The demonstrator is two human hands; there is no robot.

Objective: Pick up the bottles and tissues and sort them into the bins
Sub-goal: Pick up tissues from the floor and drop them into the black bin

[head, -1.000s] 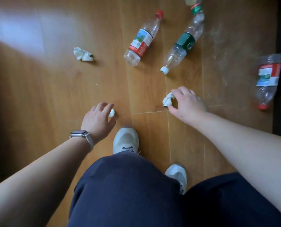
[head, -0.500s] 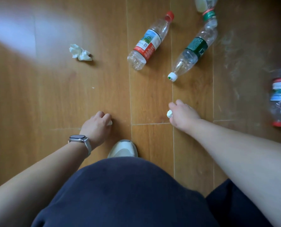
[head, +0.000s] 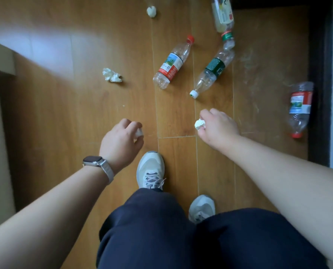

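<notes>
So, 4 btls (head: 170, 65) (head: 213, 74) (head: 223, 14) (head: 300, 105), 4 tissues (head: 112, 75) (head: 151, 12) (head: 139, 132) (head: 199, 124), 2 in hands (head: 121, 140) (head: 217, 127).

Wood plank floor (head: 64, 117) fills the view. Pale sneaker (head: 151, 169) near centre, second sneaker (head: 201, 208) at its 5 o'clock. Navy trousers (head: 161, 230) at 6. Grey-strap watch (head: 96, 162) at 8. Dark door frame (head: 320, 55) at 3.

floor (head: 64, 113): wood planks, smooth, soft sheen; dull scuffed patch beyond the right hand (head: 218, 127)
bottles (head: 171, 65): clear glossy plastic, dented, printed film labels; beyond both hands
tissues (head: 199, 124): white paper, crumpled, matt; one in each hand, one beyond the left hand (head: 121, 140)
watch (head: 96, 162): metal-look band, satin; left wrist
shoes (head: 151, 169): pale mesh cloth, matt
trousers (head: 152, 230): dark matt cloth
</notes>
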